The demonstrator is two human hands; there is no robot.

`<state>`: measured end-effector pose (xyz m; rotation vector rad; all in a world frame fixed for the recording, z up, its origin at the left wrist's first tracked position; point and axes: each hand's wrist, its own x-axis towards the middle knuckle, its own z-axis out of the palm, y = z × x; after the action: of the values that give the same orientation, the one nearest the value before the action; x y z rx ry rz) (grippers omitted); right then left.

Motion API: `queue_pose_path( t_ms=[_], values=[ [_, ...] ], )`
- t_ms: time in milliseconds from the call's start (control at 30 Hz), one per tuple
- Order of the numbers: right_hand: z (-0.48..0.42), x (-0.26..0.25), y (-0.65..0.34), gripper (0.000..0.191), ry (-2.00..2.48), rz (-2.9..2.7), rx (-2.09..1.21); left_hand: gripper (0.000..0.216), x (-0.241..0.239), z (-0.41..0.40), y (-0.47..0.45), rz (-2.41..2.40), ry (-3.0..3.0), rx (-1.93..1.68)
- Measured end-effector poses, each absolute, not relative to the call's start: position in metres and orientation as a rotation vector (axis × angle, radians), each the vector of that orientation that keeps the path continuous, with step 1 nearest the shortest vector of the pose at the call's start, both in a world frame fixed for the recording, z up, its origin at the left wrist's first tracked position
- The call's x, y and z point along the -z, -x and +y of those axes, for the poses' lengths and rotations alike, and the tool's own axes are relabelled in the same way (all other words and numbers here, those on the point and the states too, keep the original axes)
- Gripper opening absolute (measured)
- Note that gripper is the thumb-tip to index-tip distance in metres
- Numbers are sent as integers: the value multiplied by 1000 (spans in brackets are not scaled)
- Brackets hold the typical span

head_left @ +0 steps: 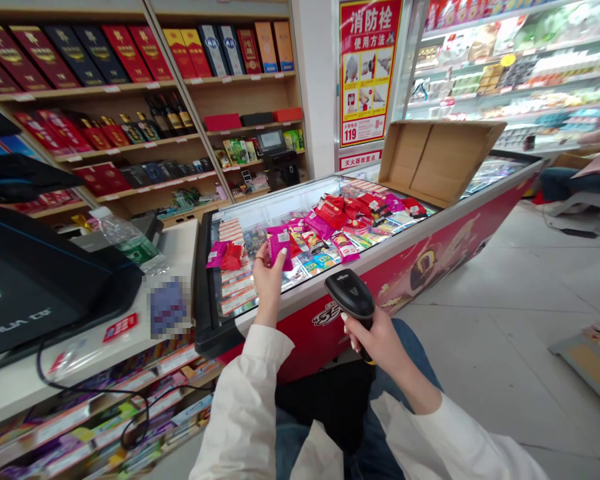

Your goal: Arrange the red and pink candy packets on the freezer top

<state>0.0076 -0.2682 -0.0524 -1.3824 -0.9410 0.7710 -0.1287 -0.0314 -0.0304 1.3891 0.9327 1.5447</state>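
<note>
My left hand [269,273] is raised and pinches a small pink snack packet [279,241] over the near end of the glass-topped freezer [425,230]. My right hand [375,337] grips a black handheld barcode scanner [349,295], its head pointing up towards the packet. Several red, pink and multicoloured packets [353,217] lie spread over the freezer lid. Two more packets, pink and red [225,255], lie at the lid's left end.
An open cardboard box [437,157] stands on the freezer's far end. To the left is a white counter [183,250] with a black till screen [35,283] and a plastic water bottle [130,241]. Shelves of boxed goods stand behind. A seated person [583,177] is at far right.
</note>
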Motion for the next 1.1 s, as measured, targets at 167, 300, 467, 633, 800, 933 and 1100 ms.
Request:
queue_pose_path(
  t_ms=[167,300,467,633,800,933,1100],
  values=[
    [-272,65,-12,36,1406,-882,-818,33,1,13,187,1792,-1955,-1390],
    [-268,70,-11,34,1414,-871,-845,25,1,34,209,2067,-2195,-1113],
    [-267,73,-11,33,1413,-866,-838,42,5,46,206,2178,-2142,-1087],
    [-265,76,-13,35,1399,-843,-854,48,3,33,162,2082,-2238,-1118],
    [-265,79,-10,38,1372,-852,-860,53,10,23,94,1906,-2109,-945],
    [-269,81,-12,39,1373,-864,-856,39,19,24,72,1812,-1972,-944],
    [-271,80,-14,40,1374,-845,-849,33,28,16,85,1585,-1741,-1102]
  ],
)
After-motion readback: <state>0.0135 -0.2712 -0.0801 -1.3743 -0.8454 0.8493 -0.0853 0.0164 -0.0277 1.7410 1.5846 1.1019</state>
